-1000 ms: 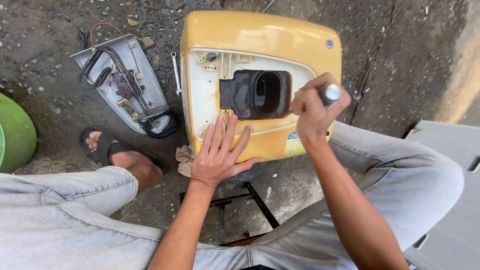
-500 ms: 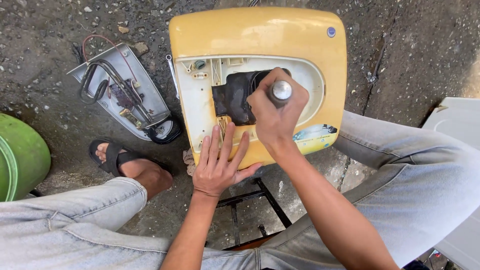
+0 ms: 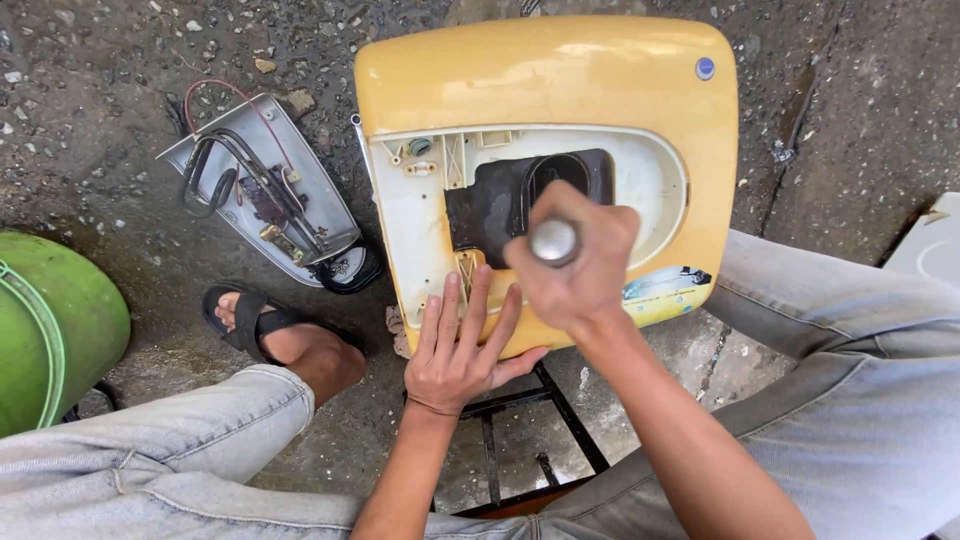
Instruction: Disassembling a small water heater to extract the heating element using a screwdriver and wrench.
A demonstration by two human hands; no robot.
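Closest to me are the knees in pale jeans, with a black metal stand (image 3: 520, 420) on the ground between them. My left hand (image 3: 462, 350) lies flat on the lower edge of the yellow housing (image 3: 545, 75), fingers (image 3: 448, 305) spread apart and pressing on the plastic, gripping nothing. My right hand (image 3: 580, 265) is just beside it and higher, fingers clamped together around a tool handle with a round silver end cap (image 3: 553, 241) facing up at me (I cannot see the shaft or tip below the fist). That hand hangs over the cream inner panel (image 3: 415, 235) of the housing, right at the edge of the dark opening (image 3: 510, 200) in its middle.

The housing itself rests on the stand, tilted toward me, its blue round badge (image 3: 706, 68) at the far right corner.

Off to the left, a foot in a black sandal (image 3: 262, 325) stands on the wet concrete floor (image 3: 90, 90). Beyond it lies a grey metal plate (image 3: 262, 195) carrying a bent heating tube and a red wire. A green round container (image 3: 55, 335) sits at the left edge, and a pale grey object (image 3: 930, 250) at the right.
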